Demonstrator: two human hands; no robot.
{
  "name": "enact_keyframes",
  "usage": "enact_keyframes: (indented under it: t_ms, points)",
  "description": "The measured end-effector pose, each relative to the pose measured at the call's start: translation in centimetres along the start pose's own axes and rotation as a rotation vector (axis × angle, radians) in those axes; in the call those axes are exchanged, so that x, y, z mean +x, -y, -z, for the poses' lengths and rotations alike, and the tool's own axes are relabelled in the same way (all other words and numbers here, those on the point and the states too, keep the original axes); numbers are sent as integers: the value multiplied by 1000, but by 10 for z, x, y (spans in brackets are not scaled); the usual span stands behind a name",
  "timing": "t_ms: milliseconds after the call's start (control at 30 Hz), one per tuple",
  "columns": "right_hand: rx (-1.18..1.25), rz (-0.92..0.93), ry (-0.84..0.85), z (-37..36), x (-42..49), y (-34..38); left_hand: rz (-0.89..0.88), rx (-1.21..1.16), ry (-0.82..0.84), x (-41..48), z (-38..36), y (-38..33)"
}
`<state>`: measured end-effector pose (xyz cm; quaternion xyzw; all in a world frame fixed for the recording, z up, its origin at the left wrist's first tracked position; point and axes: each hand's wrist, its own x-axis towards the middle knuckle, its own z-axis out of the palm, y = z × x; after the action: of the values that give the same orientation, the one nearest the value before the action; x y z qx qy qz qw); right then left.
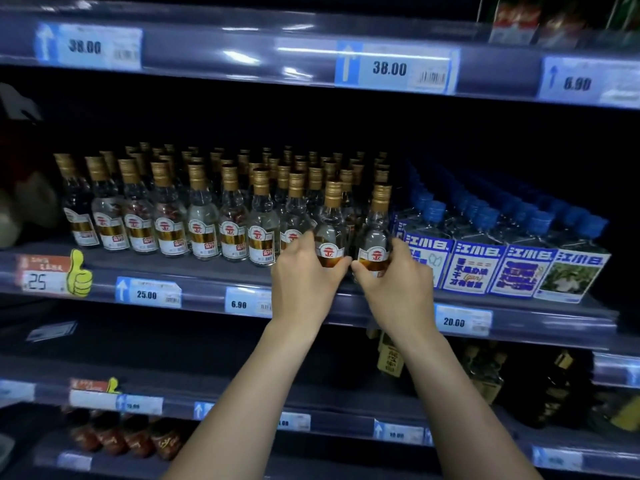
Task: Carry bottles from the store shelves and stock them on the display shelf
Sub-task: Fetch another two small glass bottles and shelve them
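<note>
Reaching forward and up with both bare forearms, rising from six o'clock and converging near the centre. Gripping the left bottle [330, 216], gold-capped and clear, with the left hand [304, 271], laying the thumb across the lower front under the red-and-white label and curling the fingers round its nine o'clock side. Gripping the right bottle [376, 226], of the same kind, with the right hand [394, 277] in mirror fashion, crossing the thumb over the lower front and wrapping the fingers round the three o'clock side. Bringing the two thumb tips almost together between the bottles. Holding both upright and side by side at the front of the middle shelf [194, 271], at the three o'clock end of the row of matching bottles [204, 220]. Covering both bases with the palms, so not telling whether resting on the shelf or lifted. Keeping the right knuckles just beside the blue-capped bottles [485, 237] at three o'clock. Crossing the wrists over the shelf edge carrying the price tags [147, 294].
</note>
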<state>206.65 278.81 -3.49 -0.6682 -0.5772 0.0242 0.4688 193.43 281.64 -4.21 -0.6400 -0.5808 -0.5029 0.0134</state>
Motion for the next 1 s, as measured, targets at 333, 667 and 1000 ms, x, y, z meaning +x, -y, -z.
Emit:
enact_keyframes:
  t_ms: [333, 667, 1000]
  points:
    - [55, 122, -66, 6, -10, -4, 42, -155, -14, -13, 8, 8]
    - [40, 110, -89, -9, -2, -1, 31, -120, -37, -9, 2, 11]
    - [-80, 138, -87, -16, 5, -4, 24, -53, -71, -4, -4, 10]
